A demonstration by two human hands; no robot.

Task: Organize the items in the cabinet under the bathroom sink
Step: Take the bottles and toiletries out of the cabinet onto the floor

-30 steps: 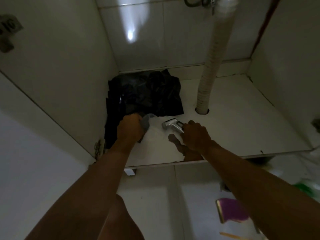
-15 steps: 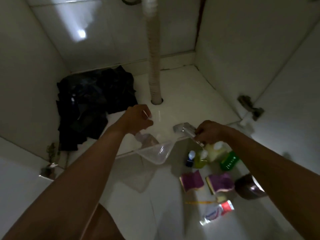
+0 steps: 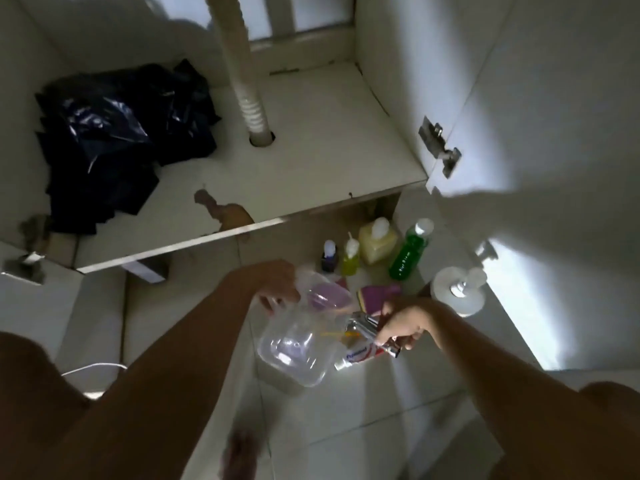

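My left hand grips the rim of a clear plastic container and holds it tilted over the floor tiles in front of the cabinet. My right hand is curled round a chrome bidet sprayer head, just right of the container. A toothpaste tube lies on the floor under that hand. Purple sponges lie behind the container. Inside the cabinet, a pile of black plastic bags sits at the left on the white shelf.
A white corrugated drain pipe goes through the shelf. On the floor stand a small dark bottle, a yellow bottle, a pale soap bottle, a green bottle and a white pump dispenser. The open cabinet door stands at right.
Both hands have drawn back out of the cabinet and down over the floor, the left with the clear container, the right with the sprayer head. The view has tipped down toward the floor items.
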